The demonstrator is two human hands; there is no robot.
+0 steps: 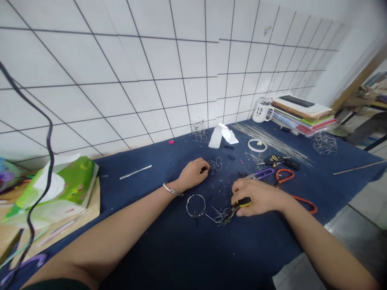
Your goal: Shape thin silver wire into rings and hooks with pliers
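Note:
My left hand [195,173] has its fingers curled together at a small tangle of thin wire [215,165] on the dark blue cloth; what its fingertips hold is too small to make out. My right hand [255,196] is closed over pliers with yellow-and-black handles [244,202]. The pliers' jaws point down and left at a little heap of bent wire [218,215]. Between the hands, nearer me, lies a round wire loop [195,206] with small beads on it. Purple-handled scissors [264,173] lie just beyond my right hand.
Orange-handled cutters [284,175] lie right of my right hand. Behind are long straight wires [272,141], a white coil [257,145], white paper [229,134], a mug [261,111] and stacked books [302,114]. A green tissue pack [72,181] and a black cable [50,149] are at left.

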